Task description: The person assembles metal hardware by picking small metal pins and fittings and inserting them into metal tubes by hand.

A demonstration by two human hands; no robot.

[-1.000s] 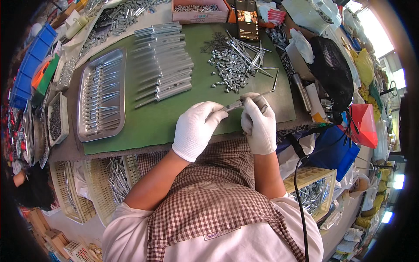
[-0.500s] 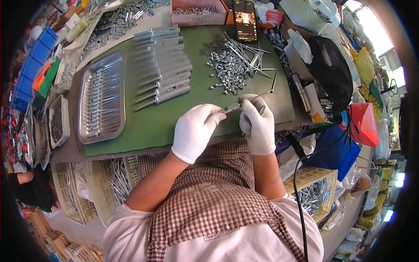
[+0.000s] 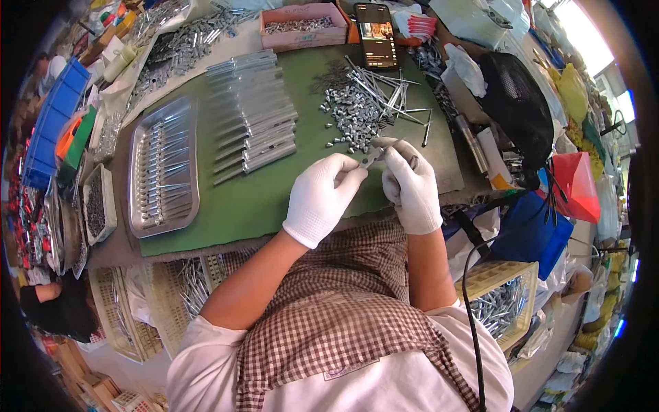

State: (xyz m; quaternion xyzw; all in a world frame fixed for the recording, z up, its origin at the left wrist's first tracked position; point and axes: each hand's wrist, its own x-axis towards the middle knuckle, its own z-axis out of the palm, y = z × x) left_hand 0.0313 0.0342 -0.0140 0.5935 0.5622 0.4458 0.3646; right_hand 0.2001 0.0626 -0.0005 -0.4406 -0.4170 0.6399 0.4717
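My left hand (image 3: 325, 196), in a white knit glove, pinches one end of a small silvery metal fitting (image 3: 371, 163) between thumb and fingers. Opposite it, my gloved right hand (image 3: 414, 185) closes around a thin metal rod (image 3: 392, 143) and meets the fitting at its other end. A short dark cylindrical piece also shows at the right fingers; its exact kind is unclear. Just beyond my hands, a heap of small metal cylinders (image 3: 357, 113) lies on the green mat (image 3: 309, 147), with loose thin metal rods (image 3: 384, 89) behind it.
Left on the mat lies a row of metal tubes with rods (image 3: 257, 113). Farther left, a metal tray (image 3: 195, 172) holds several rod assemblies. A pink box (image 3: 302, 40) of small parts and a phone (image 3: 376, 41) stand at the back. A black cable (image 3: 468, 309) hangs at right.
Both hands have shifted slightly right and stay together. The rod in my right hand has turned and shows less of its length. The view has tilted a little.
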